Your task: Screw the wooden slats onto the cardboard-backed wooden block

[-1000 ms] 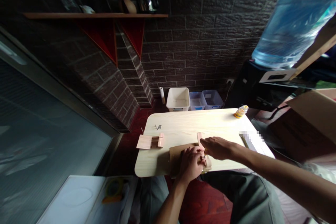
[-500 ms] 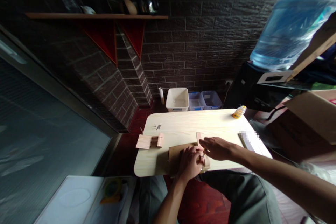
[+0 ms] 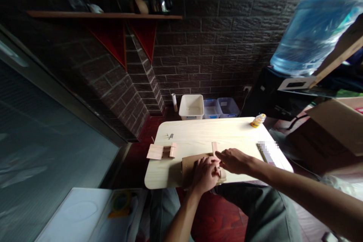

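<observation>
A brown wooden board (image 3: 187,166) lies at the near edge of the pale table (image 3: 198,136). My left hand (image 3: 204,175) presses down on the board, fingers curled over its right part. My right hand (image 3: 233,160) meets it from the right, fingertips pinched on a small dark item between the two hands; what it is cannot be made out. A narrow wooden strip (image 3: 214,147) stands out from the board just behind my right hand.
Pink wooden pieces (image 3: 161,151) overhang the table's left edge. Small nails (image 3: 170,136) lie behind them. A yellow bottle (image 3: 258,120) sits at the far right corner. Plastic bins (image 3: 193,107) stand on the floor beyond; a water jug (image 3: 314,30) is at right.
Both hands stay together on the board, shifting only slightly. The view has drifted a little.
</observation>
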The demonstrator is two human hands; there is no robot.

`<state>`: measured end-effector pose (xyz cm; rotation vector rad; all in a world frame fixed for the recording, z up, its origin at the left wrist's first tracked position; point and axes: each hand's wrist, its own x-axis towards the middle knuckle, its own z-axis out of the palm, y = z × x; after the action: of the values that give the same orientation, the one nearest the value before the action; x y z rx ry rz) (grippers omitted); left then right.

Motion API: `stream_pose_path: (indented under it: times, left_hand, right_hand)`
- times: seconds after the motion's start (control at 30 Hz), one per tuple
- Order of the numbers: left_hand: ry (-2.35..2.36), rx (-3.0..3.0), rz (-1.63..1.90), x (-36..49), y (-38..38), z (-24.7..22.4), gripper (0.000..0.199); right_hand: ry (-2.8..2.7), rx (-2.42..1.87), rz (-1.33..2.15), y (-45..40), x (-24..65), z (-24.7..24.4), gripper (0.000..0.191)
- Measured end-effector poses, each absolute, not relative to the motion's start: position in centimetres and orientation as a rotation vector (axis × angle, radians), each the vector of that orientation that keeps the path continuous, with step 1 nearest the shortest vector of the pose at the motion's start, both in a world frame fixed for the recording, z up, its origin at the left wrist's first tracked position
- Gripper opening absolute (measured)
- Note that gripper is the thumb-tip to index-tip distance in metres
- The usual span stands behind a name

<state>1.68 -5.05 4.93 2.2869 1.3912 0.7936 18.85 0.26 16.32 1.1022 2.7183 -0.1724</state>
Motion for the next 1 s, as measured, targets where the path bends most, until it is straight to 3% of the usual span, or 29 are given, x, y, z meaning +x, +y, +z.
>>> stream_pose_path:
  times: [0.07, 0.27, 0.43, 0.63, 0.83, 1.0]
  left_hand:
    - [1.389, 2.286, 0.791, 1.7, -5.1, 5.0, 0.043]
    - [1.389, 2.286, 0.815, 1.6, -5.2, 5.1, 0.044]
    - [1.399, 2.300, 0.848, 1.5, -5.2, 4.8, 0.048]
    - [1.430, 2.300, 0.859, 1.7, -5.2, 4.7, 0.039]
    - [1.441, 2.257, 0.824, 1.8, -5.1, 4.7, 0.032]
    - [1.415, 2.266, 0.838, 1.7, -5.1, 4.9, 0.035]
  right_hand:
    - [2.725, 1.057, -0.200, 0.3, 18.8, 16.9, 0.028]
    - [2.644, 1.030, -0.279, 1.1, 18.4, 18.0, 0.013]
    - [2.645, 1.110, -0.189, 0.9, 18.2, 16.9, 0.021]
    - [2.809, 1.017, -0.199, 1.2, 18.6, 15.6, 0.037]
    - [2.767, 0.955, -0.242, 2.0, 18.1, 15.9, 0.017]
    - [2.763, 1.066, -0.143, 1.4, 18.1, 15.4, 0.022]
